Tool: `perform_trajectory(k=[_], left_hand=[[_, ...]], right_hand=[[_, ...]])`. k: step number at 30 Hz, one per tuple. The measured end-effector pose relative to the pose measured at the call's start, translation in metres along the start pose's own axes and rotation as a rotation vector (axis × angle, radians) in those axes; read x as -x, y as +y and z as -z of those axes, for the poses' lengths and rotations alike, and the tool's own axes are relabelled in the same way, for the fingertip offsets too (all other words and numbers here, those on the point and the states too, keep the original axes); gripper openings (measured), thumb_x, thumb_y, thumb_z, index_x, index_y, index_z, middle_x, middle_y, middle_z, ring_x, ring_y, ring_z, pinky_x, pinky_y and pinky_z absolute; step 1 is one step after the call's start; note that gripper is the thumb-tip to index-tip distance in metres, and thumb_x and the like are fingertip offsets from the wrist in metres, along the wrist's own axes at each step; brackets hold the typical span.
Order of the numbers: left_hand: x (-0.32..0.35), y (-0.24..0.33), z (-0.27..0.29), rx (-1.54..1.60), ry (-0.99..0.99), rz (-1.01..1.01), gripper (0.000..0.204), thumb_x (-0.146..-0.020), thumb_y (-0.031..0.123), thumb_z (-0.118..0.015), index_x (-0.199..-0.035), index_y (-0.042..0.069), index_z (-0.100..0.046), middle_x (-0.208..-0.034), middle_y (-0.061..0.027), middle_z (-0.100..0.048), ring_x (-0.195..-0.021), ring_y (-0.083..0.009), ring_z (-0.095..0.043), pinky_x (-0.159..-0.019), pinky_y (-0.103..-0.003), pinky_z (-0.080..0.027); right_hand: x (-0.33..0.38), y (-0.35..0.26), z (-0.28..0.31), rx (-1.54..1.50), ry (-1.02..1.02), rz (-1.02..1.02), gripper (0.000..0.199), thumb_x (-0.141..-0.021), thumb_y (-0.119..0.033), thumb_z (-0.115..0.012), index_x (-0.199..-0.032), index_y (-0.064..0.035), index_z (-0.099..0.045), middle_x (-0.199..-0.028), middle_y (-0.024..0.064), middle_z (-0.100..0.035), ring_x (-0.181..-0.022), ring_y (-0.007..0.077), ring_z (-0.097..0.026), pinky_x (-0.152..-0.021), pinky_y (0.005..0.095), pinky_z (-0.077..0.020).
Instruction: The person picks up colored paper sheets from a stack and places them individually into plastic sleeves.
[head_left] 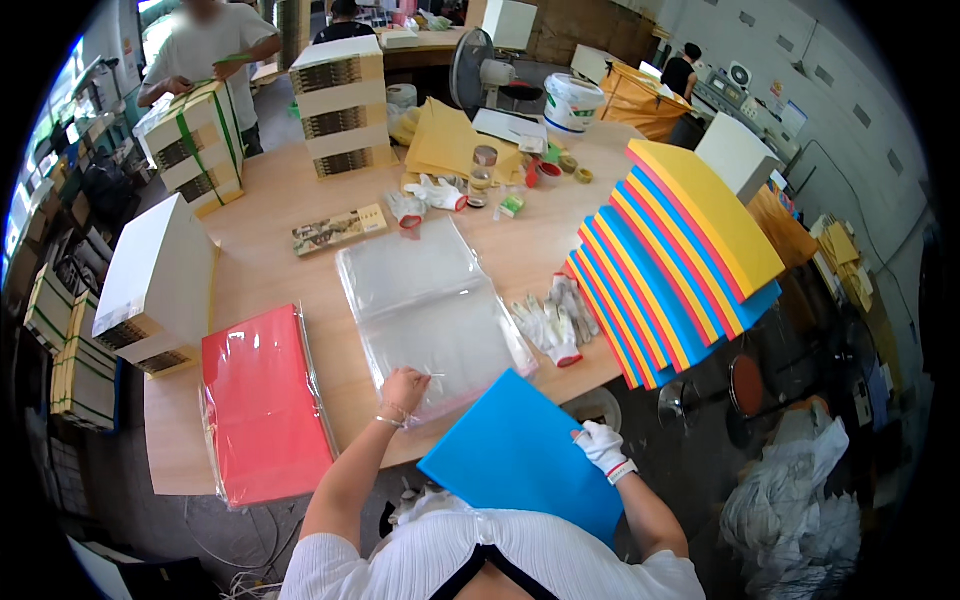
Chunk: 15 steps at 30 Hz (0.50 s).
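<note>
The bare left hand [403, 388] pinched the near edge of the clear plastic bags [430, 305], its fingers closed on the top film. The gloved right hand [601, 444] gripped the blue sheet [520, 455] at its right edge; the sheet lay just right of the left fingers, tilted over the table [270, 225] edge.

A pale wooden bench [290, 215] carries the work. At its near left lies a bagged red stack [262, 400], with a white box [160, 280] beyond it. A pile of clear plastic bags [425, 300] lies mid-bench, white gloves [550, 325] just to its right, then a fanned stack of blue, yellow and red sheets [670, 265]. Farther back stand tall bundles of booklets [340, 105], yellow envelopes [445, 140], tape rolls and a white bucket [572, 102].
</note>
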<state>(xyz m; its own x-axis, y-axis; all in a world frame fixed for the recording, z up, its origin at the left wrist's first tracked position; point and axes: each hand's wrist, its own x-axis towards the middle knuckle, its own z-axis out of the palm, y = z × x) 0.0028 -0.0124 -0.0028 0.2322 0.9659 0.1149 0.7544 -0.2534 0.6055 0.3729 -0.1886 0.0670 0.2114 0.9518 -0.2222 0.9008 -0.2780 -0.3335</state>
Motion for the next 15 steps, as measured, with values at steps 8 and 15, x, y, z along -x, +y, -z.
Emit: perform_trajectory(k=[8,15], left_hand=[[0.018,0.029,0.033,-0.339,0.029,-0.1,0.017,-0.083,0.025,-0.051,-0.083,0.009,-0.056,-0.095,-0.0067,-0.054,-0.094,-0.0253,-0.049,-0.08,-0.042,-0.037],[0.056,-0.022,0.012,-0.371,0.493,0.096,0.008,-0.08,0.014,-0.055,-0.085,0.008,-0.057,-0.092,-0.0081,-0.056,-0.089,-0.0264,-0.051,-0.077,-0.039,-0.04]], right_hand=[[-0.098,-0.031,0.016,0.028,-0.293,0.118,0.05,-0.078,-0.059,-0.047,-0.082,-0.0115,-0.062,-0.083,0.0153,-0.063,-0.082,0.0329,-0.06,-0.071,0.0412,-0.0441],[-0.149,-0.015,0.02,-0.04,-0.261,0.133,0.045,-0.08,-0.054,-0.049,-0.081,-0.0116,-0.065,-0.083,0.0131,-0.064,-0.082,0.0289,-0.06,-0.072,0.0361,-0.0441]])
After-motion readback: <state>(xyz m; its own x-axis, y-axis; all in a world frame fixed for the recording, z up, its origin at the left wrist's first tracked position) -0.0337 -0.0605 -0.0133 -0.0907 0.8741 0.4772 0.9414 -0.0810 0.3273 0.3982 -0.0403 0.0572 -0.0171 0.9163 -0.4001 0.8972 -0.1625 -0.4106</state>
